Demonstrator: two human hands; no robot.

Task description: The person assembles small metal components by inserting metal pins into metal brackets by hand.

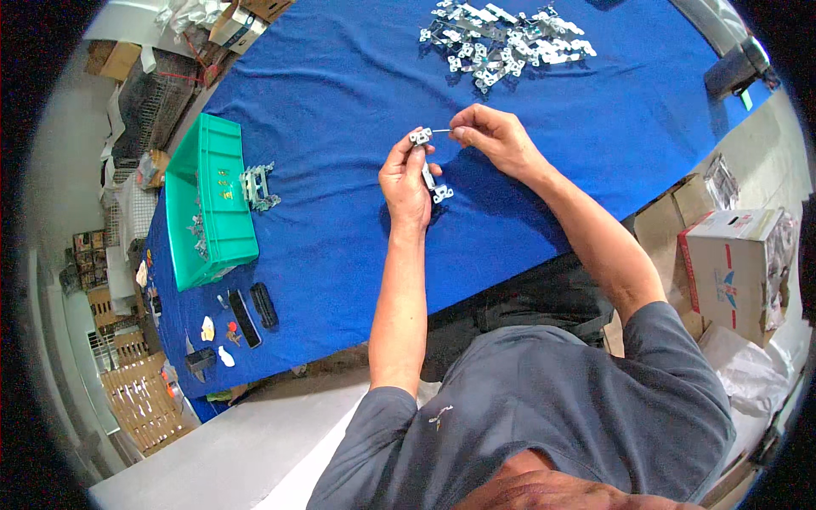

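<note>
My left hand is closed around a silver metal bracket, a narrow piece with wider, holed ends. One end of it sticks up past my fingertips, and the other hangs out below my thumb. Just to the right, my right hand pinches a thin metal pin. The pin lies level and points at the upper end of the bracket; whether it enters a hole is too small to tell. Both hands are above a blue cloth.
A heap of similar metal brackets lies at the far side. On the left stands a green plastic bin with small parts inside, and stacked brackets beside it. A black phone and small items lie nearer. A cardboard box stands right.
</note>
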